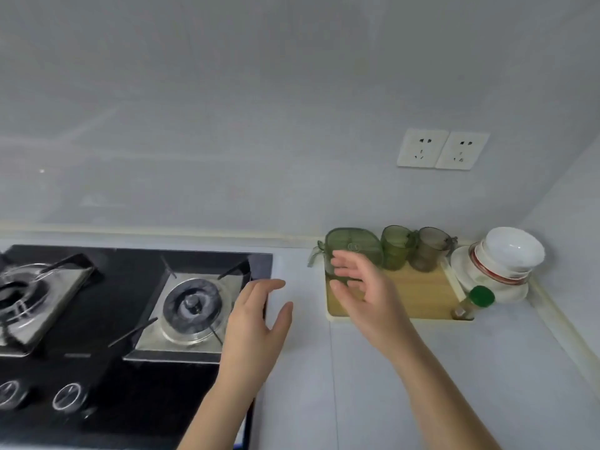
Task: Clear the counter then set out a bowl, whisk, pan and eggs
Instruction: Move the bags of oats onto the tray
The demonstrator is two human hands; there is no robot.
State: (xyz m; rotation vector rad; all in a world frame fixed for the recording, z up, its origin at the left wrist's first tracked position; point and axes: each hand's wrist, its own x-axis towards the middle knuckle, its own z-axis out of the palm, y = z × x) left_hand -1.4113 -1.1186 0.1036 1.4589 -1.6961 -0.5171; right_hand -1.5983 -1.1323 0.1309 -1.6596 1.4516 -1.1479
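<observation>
Early going, by the look of it: the clearing was not yet done and nothing was set out. On the left sat the hob [136, 261], glossy black glass with steel burner trays, thin dark grate arms and round knobs, and no pan on it. The left hand [256, 316] hovered over the hob's right edge, empty, fingers straight and loosely spread. Then came a bare stretch of the table [422, 368], pale, smooth and matt. The right hand [360, 287] was out in front of the jug [352, 246], empty too, fingers spread and relaxed; blur made it impossible to say whether they touched it. That jug was translucent green plastic with a flat lid, and it stood at the back left of the board [418, 297], a pale wooden rectangle with a cream rim. Beside it were a ribbed green cup [396, 248] and a smoky brown cup [430, 251], both see-through. At the board's right front corner was a small bottle [474, 303] with a round green cap. Far right, in the corner, were white glazed bowls [514, 251], stacked upside down, one red-rimmed. So a bowl was at hand; whisk, pan and eggs were nowhere in view.
</observation>
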